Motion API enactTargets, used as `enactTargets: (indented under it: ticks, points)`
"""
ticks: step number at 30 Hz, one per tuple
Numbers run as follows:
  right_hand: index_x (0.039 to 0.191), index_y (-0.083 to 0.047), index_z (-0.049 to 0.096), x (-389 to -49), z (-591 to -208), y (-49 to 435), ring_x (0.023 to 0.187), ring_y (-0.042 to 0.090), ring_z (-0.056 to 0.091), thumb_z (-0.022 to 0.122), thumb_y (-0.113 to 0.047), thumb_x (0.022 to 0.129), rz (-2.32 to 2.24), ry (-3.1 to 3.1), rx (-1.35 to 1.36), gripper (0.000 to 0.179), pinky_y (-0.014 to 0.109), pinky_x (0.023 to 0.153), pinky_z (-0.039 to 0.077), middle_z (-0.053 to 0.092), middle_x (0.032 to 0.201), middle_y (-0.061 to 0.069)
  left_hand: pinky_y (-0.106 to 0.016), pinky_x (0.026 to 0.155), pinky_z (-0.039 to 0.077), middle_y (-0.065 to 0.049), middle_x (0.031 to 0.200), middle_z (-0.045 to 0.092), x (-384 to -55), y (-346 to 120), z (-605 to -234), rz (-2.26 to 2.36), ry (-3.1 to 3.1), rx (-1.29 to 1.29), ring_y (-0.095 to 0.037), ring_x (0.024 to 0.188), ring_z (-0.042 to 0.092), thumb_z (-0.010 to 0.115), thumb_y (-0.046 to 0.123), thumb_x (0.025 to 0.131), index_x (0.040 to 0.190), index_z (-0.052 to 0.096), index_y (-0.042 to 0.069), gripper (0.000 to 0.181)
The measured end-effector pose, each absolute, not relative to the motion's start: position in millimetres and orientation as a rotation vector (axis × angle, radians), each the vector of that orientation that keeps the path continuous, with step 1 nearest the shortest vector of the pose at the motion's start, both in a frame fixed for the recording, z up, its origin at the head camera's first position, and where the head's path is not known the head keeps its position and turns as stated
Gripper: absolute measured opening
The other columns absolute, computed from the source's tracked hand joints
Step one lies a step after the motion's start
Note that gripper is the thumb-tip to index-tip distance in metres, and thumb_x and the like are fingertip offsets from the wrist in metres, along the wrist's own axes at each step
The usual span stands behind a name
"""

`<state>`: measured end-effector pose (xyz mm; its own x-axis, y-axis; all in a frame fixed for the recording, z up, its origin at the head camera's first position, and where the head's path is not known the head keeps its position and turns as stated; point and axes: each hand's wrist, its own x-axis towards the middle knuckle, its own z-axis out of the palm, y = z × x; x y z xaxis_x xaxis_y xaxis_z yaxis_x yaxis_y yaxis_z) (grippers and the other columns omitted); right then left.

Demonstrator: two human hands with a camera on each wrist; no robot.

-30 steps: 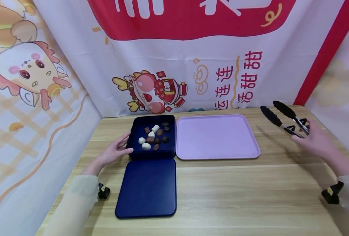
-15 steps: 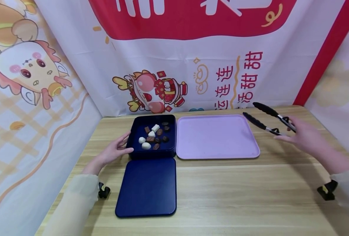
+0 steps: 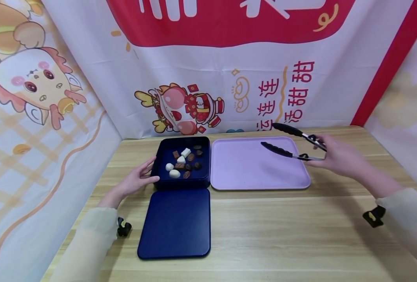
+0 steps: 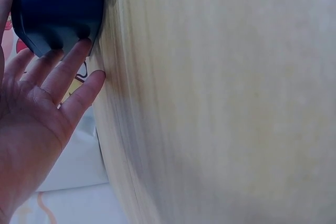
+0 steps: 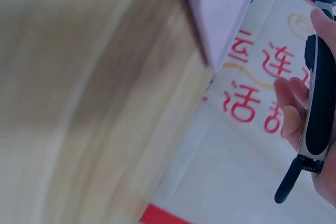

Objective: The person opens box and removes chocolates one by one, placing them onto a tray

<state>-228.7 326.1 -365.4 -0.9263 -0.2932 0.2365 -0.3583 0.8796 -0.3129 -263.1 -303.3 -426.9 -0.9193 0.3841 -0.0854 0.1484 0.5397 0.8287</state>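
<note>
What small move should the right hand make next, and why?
I'd probably bring the black-and-silver tongs leftward over the navy rectangular box: the right hand grips them with spread, empty tips, small brown and white pieces lie inside it, and the left hand touches its side.

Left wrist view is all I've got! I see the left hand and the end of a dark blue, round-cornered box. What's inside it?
Observer: Small brown and white pieces of different shapes are in the box.

Operator: Ooh! What's the other hand doing?

Observer: The right hand is holding long, black-and-silver tongs, their ends spread apart.

Operator: What's next to the box?

Observer: A pale purple, rectangular tray sits on its right.
</note>
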Motion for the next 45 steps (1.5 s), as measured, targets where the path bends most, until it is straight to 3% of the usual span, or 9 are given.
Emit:
enactTargets:
  ticks: [4, 9, 15, 21, 27, 32, 39, 45]
  points:
    - [0.133, -0.002, 0.041, -236.8, -353.3, 309.7, 0.067, 0.019, 0.056, 0.081, -0.051, 0.074, 0.55, -2.961, 0.483, 0.086, 0.035, 0.054, 0.044, 0.064, 0.099, 0.013, -0.058, 0.107, 0.027, -0.026, 0.157, 0.013, -262.6, -303.2, -426.3, 1.337, 2.515, 0.457, -0.045, 0.14, 0.02, 0.063, 0.025, 0.097, 0.158, 0.012, 0.014, 0.08]
    - [0.139, -0.002, 0.038, -247.8, -340.5, 292.0, 0.076, 0.025, 0.063, 0.078, -0.054, 0.077, 0.511, -2.987, 0.523, 0.09, 0.044, 0.061, 0.051, 0.067, 0.094, 0.014, -0.057, 0.107, 0.027, -0.026, 0.157, 0.012, -262.8, -302.2, -425.6, 1.332, 2.518, 0.448, -0.044, 0.14, 0.02, 0.062, 0.026, 0.097, 0.158, 0.012, 0.017, 0.079]
    - [0.144, -0.002, 0.034, -258.2, -329.0, 271.8, 0.09, 0.035, 0.066, 0.075, -0.05, 0.082, 0.46, -2.994, 0.631, 0.089, 0.053, 0.075, 0.051, 0.068, 0.104, 0.019, -0.058, 0.108, 0.024, -0.023, 0.158, 0.01, -261.6, -302.1, -425.1, 1.335, 2.502, 0.436, -0.043, 0.142, 0.016, 0.062, 0.027, 0.097, 0.158, 0.011, 0.017, 0.08]
    - [0.144, -0.004, 0.04, -271.7, -323.1, 254.3, 0.093, 0.033, 0.065, 0.08, -0.045, 0.078, 0.434, -2.941, 0.742, 0.087, 0.051, 0.074, 0.051, 0.065, 0.114, 0.019, -0.058, 0.109, 0.022, -0.019, 0.16, 0.006, -260.9, -301.8, -423.3, 1.328, 2.49, 0.418, -0.042, 0.143, 0.013, 0.061, 0.025, 0.098, 0.158, 0.009, 0.018, 0.079]
    - [0.149, -0.012, 0.039, -287.3, -316.8, 232.3, 0.098, 0.028, 0.062, 0.08, -0.052, 0.075, 0.366, -2.97, 0.757, 0.094, 0.047, 0.076, 0.051, 0.058, 0.129, 0.018, -0.059, 0.109, 0.022, -0.017, 0.16, 0.006, -261.8, -302.0, -422.6, 1.321, 2.489, 0.41, -0.042, 0.143, 0.013, 0.059, 0.02, 0.099, 0.158, 0.009, 0.017, 0.078]
    - [0.151, -0.016, 0.038, -297.5, -309.1, 211.5, 0.094, 0.027, 0.062, 0.079, -0.052, 0.076, 0.382, -2.997, 0.756, 0.092, 0.045, 0.074, 0.05, 0.058, 0.13, 0.016, -0.059, 0.109, 0.022, -0.018, 0.16, 0.006, -261.3, -302.4, -422.2, 1.334, 2.479, 0.401, -0.043, 0.142, 0.013, 0.061, 0.025, 0.098, 0.158, 0.009, 0.018, 0.08]
    - [0.144, -0.011, 0.045, -312.5, -300.0, 187.1, 0.1, 0.028, 0.06, 0.082, -0.039, 0.079, 0.43, -2.942, 0.83, 0.08, 0.048, 0.084, 0.047, 0.057, 0.132, 0.015, -0.059, 0.108, 0.023, -0.022, 0.159, 0.008, -260.4, -302.1, -423.5, 1.341, 2.475, 0.396, -0.044, 0.142, 0.014, 0.062, 0.028, 0.097, 0.158, 0.009, 0.018, 0.081]
    - [0.147, -0.009, 0.041, -318.5, -292.2, 170.1, 0.112, 0.031, 0.058, 0.077, -0.035, 0.084, 0.371, -2.947, 0.898, 0.077, 0.051, 0.096, 0.042, 0.05, 0.141, 0.016, -0.059, 0.109, 0.023, -0.023, 0.158, 0.009, -260.4, -301.5, -423.7, 1.337, 2.489, 0.407, -0.044, 0.142, 0.015, 0.062, 0.027, 0.098, 0.158, 0.009, 0.018, 0.081]
